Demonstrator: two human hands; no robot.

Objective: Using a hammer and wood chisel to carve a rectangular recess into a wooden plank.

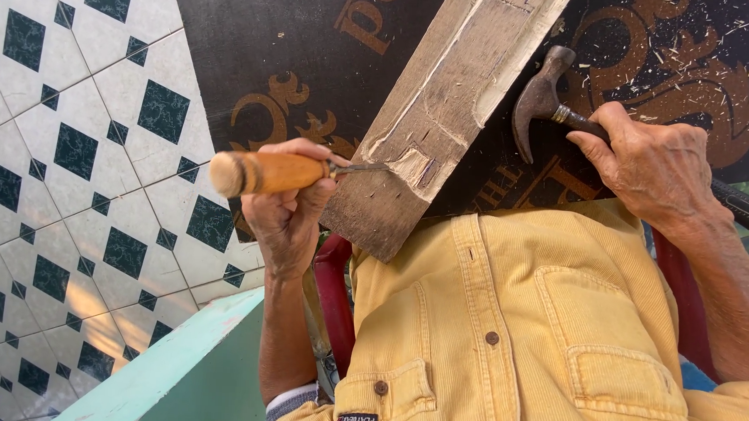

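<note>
Woodwork is seen from above: a chisel with an orange wooden handle is gripped in the closed left hand, its metal blade laid against a shallow recess cut into a weathered wooden plank. The plank is rested slantwise on a dark board printed with brown ornament, its lower end lying over the front of a yellow corduroy shirt. A claw hammer is clasped by the closed right hand just below its steel head, held just beside the plank's right edge. Wood chips are scattered across the board's upper right. White floor tiles with dark green diamonds are shown at left, beside a pale green ledge.
</note>
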